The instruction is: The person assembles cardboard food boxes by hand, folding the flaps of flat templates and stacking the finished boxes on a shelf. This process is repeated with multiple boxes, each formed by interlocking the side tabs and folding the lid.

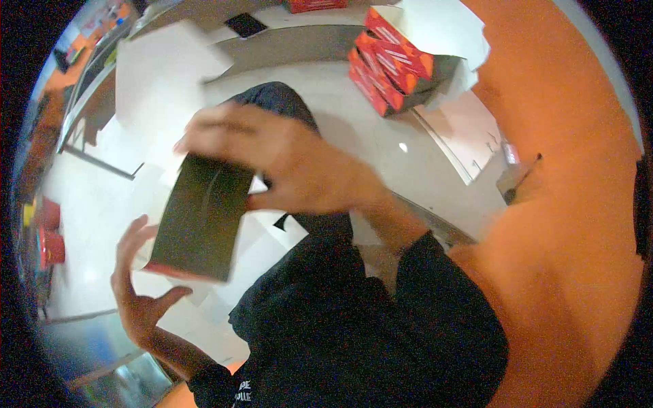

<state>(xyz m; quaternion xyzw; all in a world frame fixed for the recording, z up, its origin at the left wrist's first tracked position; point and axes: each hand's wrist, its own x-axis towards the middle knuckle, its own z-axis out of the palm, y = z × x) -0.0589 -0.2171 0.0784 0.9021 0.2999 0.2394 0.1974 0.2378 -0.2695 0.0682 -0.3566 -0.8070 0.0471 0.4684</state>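
Observation:
My right hand (292, 160) is closed over the upper end of a small cardboard box (201, 217), with the thumb along its right side. The box is tilted; a dark grey-brown face shows, with a thin red edge at its lower end. Near the lower left corner of the box is my left hand (143, 299), thumb and fingers spread. Whether its fingertips touch the box I cannot tell. White card sheets (269, 251) lie beneath the box, by my dark-clothed leg. Motion blurs my right hand.
Several red printed cartons (394, 68) with open white flaps are stacked at the upper right. A large white card piece (163, 75) stands at the upper left. A black phone-like slab (245, 25) lies on the ledge. Red containers (51, 245) are far left. An orange surface (564, 272) fills the right.

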